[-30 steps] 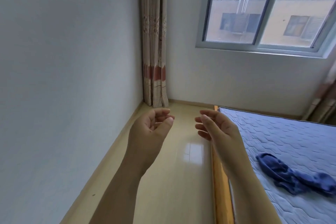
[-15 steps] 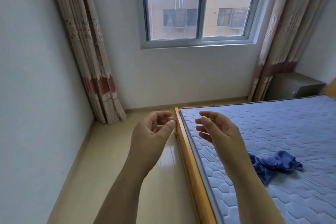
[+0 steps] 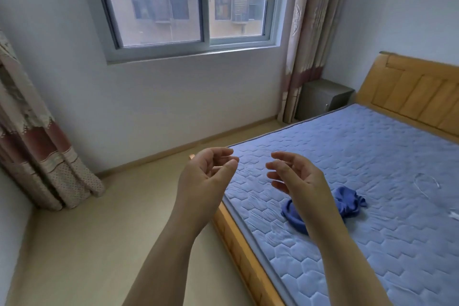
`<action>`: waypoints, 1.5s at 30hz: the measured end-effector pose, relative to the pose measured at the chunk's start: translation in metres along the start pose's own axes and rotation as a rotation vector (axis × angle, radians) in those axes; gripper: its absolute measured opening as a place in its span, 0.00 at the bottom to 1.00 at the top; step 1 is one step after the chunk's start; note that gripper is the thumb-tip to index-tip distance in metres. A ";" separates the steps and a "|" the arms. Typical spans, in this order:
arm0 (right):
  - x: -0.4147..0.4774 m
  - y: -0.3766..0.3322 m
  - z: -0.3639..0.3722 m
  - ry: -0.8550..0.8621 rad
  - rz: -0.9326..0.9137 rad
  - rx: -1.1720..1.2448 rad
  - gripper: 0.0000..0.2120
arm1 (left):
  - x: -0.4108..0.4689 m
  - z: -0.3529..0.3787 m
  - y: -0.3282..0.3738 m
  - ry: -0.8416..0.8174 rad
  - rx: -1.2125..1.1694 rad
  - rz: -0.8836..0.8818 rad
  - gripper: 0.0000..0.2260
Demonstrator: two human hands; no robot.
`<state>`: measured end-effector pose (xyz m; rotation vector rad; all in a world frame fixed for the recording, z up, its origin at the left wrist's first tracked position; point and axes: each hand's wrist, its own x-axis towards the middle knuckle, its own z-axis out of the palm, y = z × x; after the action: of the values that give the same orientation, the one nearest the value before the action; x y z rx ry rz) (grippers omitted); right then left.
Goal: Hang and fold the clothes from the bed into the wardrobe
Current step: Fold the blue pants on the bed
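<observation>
Though empty, hands (image 3: 206, 176) (image 3: 298, 179) half-curled, apart.

Both bare arms reach out in front of the person, side by side. The left hand (image 3: 207, 174) and the right hand (image 3: 296, 176) are up in the air with palms turned toward each other. The fingers on both curl loosely. They hold nothing and stay a little apart.

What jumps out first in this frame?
Two empty hands raised mid-frame: left hand and right hand, fingers loosely curled, facing each other. Partly behind the right forearm, a crumpled blue garment lies on the quilted blue mattress. A big window fills the wall ahead.
</observation>
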<state>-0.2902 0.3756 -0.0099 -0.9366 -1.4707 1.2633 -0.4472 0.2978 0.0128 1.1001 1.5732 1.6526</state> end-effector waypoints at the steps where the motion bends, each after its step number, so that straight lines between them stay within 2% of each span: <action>1: 0.010 0.004 0.001 0.026 0.010 0.001 0.07 | 0.013 0.002 -0.006 -0.029 -0.003 -0.009 0.06; 15: 0.177 0.059 -0.002 0.273 0.056 -0.013 0.05 | 0.215 0.054 -0.042 -0.245 0.063 -0.029 0.06; 31: 0.293 0.112 0.000 0.773 0.172 -0.058 0.05 | 0.412 0.124 -0.099 -0.718 0.063 -0.105 0.07; 38: 0.305 0.140 -0.006 1.000 0.226 -0.049 0.05 | 0.452 0.166 -0.128 -0.944 0.092 -0.156 0.07; 45: 0.323 0.178 -0.057 1.111 0.267 -0.025 0.05 | 0.473 0.236 -0.158 -1.036 0.141 -0.156 0.07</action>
<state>-0.3233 0.7282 -0.1276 -1.5372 -0.4876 0.6507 -0.4864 0.8406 -0.0782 1.5063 1.0243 0.6352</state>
